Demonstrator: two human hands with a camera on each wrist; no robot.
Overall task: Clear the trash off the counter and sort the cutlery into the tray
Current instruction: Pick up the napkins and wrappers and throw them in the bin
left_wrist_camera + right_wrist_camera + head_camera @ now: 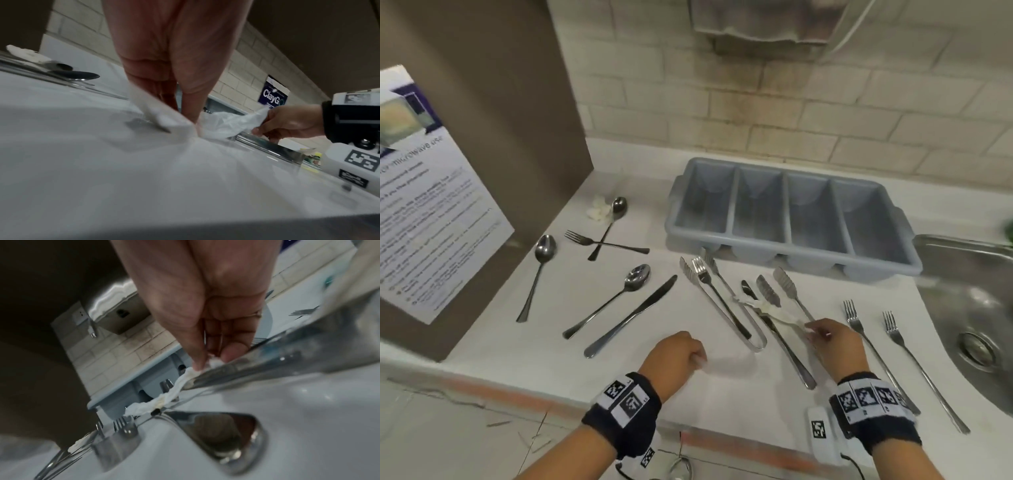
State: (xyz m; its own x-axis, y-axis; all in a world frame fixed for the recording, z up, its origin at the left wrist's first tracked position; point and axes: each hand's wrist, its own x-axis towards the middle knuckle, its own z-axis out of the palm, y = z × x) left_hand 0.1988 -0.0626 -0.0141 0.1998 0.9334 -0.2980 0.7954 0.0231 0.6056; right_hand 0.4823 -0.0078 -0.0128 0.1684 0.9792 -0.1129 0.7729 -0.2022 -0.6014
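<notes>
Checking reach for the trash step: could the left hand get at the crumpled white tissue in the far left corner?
Probably yes. The left hand already pinches a white tissue scrap, but only flat spoons lie between it and the crumpled white tissue.

Cream brick-tile wall (825,113), brown panel (493,102) w/ notice (431,205) left, steel sink (969,308) right.

Trash and cutlery on desk, tray unfilled

Twisted white tissue (767,308), stained, draped across two tongs (722,308) and a knife just beyond the right grip (832,346), near end pinched in it. Second tissue wad (598,207) far left-back. Grey four-compartment tray (791,219) beyond, compartments bare. Spoons, forks, knife (631,320) flat around the left grip (676,356).
</notes>
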